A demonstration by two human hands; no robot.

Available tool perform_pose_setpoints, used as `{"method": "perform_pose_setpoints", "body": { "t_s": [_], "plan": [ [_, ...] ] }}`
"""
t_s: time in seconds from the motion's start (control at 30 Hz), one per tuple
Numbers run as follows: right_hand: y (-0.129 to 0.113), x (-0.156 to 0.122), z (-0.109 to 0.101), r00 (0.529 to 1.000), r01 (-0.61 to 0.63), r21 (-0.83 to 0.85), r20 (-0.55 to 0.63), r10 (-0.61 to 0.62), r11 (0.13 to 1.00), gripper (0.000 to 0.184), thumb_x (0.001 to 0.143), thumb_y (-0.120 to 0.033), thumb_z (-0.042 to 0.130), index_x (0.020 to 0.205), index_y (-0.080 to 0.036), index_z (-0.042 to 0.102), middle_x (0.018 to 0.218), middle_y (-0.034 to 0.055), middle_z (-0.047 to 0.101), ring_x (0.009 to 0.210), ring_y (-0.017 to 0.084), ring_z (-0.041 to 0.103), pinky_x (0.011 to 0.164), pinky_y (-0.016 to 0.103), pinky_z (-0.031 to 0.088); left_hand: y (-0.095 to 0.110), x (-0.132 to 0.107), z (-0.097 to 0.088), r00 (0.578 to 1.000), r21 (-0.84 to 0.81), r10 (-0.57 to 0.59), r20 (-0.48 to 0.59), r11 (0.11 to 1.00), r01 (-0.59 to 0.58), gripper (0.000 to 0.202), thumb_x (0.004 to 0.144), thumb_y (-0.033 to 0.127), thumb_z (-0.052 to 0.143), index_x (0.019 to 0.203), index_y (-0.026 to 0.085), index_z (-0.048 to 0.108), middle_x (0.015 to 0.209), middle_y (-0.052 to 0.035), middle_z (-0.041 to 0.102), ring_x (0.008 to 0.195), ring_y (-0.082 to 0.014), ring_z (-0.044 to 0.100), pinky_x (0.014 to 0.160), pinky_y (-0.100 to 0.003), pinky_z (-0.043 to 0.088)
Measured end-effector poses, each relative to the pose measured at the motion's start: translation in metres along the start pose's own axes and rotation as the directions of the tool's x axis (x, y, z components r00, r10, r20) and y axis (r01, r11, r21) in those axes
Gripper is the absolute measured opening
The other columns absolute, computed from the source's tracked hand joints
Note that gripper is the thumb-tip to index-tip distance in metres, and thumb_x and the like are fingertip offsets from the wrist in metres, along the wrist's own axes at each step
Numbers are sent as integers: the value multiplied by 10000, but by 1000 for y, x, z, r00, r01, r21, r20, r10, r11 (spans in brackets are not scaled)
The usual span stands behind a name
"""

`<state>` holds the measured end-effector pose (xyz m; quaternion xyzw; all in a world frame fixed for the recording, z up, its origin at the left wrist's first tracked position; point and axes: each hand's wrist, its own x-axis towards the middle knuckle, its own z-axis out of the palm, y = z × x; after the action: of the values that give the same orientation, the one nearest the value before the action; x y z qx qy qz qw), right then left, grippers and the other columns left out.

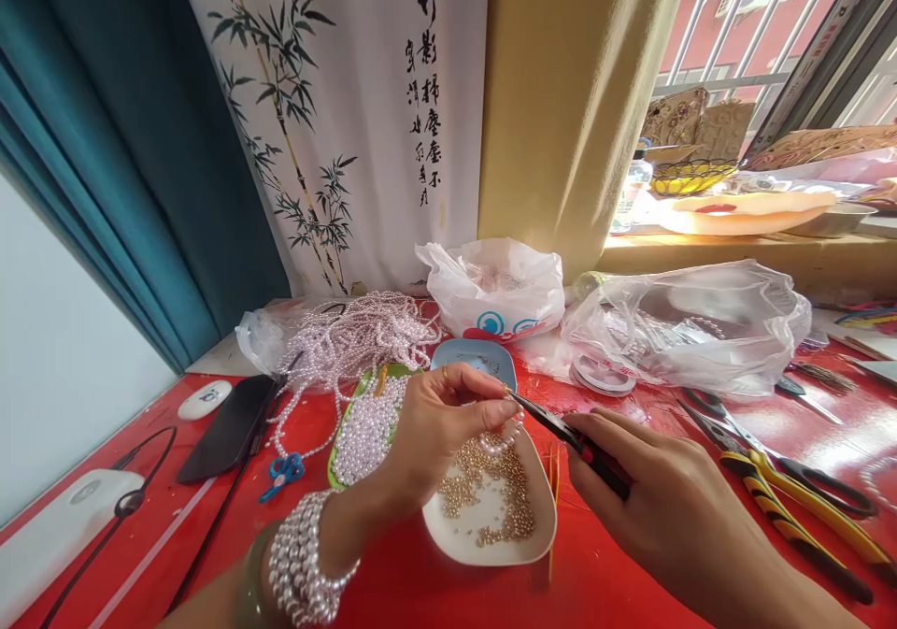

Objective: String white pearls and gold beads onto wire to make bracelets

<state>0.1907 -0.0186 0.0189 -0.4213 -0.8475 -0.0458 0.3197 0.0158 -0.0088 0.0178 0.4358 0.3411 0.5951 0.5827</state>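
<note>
My left hand (445, 423) pinches the end of a short pearl bead strand (501, 444) between thumb and forefinger. In my right hand (651, 489) is a pair of pliers (561, 426), its dark jaws meeting the small gold-coloured end of the strand at my left fingertips. Below both hands sits a white dish (476, 552) of small gold beads (515, 498). A green tray (334, 465) of white pearl beads (368, 433) lies partly behind my left hand, and a blue dish (459, 353) stands farther back. Exactly what the jaws grip is too small to tell.
Heaped pearl strands (371, 330) lie at the back left, beside a white plastic bag (494, 283) and a clear bag (693, 321). Yellow-black pliers (785, 507) and scissors (805, 475) rest at right. A phone (228, 428), blue clip (284, 472) and white power bank (74, 526) are left.
</note>
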Motion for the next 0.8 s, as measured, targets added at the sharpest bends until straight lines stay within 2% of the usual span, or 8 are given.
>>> {"method": "perform_pose_setpoints", "body": {
  "t_s": [0.23, 0.4, 0.57, 0.7, 0.8],
  "plan": [
    [3, -1, 3, 1000, 12, -69, 18, -10, 998, 204, 809, -237, 395, 729, -191, 576, 610, 32, 641, 453, 140, 574, 412, 225, 359, -3, -1, 0, 999, 43, -27, -43, 999, 28, 111, 573, 171, 729, 624, 145, 634, 542, 23, 594, 493, -62, 526, 503, -182, 445],
    [2, 2, 1, 997, -43, -23, 63, 44, 999, 208, 797, -216, 382, 715, -194, 572, 551, 11, 612, 419, 118, 530, 409, 208, 359, -5, 0, 3, 995, 26, -23, -100, 999, 26, 172, 547, 193, 749, 702, 155, 685, 595, 3, 626, 479, -62, 514, 495, -198, 450],
    [3, 2, 1, 991, -81, 7, 105, 80, 997, 180, 789, -210, 407, 727, -192, 575, 547, 5, 601, 417, 110, 499, 407, 200, 351, -5, -1, 1, 995, 54, -21, -98, 998, 26, 226, 540, 229, 758, 751, 168, 706, 664, -20, 659, 504, -71, 529, 509, -204, 470],
    [4, 1, 2, 985, -95, 24, 148, 91, 995, 183, 793, -217, 408, 729, -192, 577, 555, 5, 599, 434, 114, 504, 417, 204, 364, -4, -1, -1, 995, 146, 14, -95, 989, 0, 181, 572, 237, 741, 742, 183, 708, 697, -18, 669, 537, -74, 547, 539, -194, 482],
    [5, 2, 1, 981, -106, 16, 165, 102, 994, 177, 793, -227, 420, 775, -201, 594, 604, 14, 622, 479, 128, 535, 450, 216, 391, -2, 0, -3, 993, 267, 96, -70, 961, -75, 140, 606, 222, 717, 742, 193, 708, 754, -21, 669, 588, -88, 565, 552, -195, 481]
  ]
}}
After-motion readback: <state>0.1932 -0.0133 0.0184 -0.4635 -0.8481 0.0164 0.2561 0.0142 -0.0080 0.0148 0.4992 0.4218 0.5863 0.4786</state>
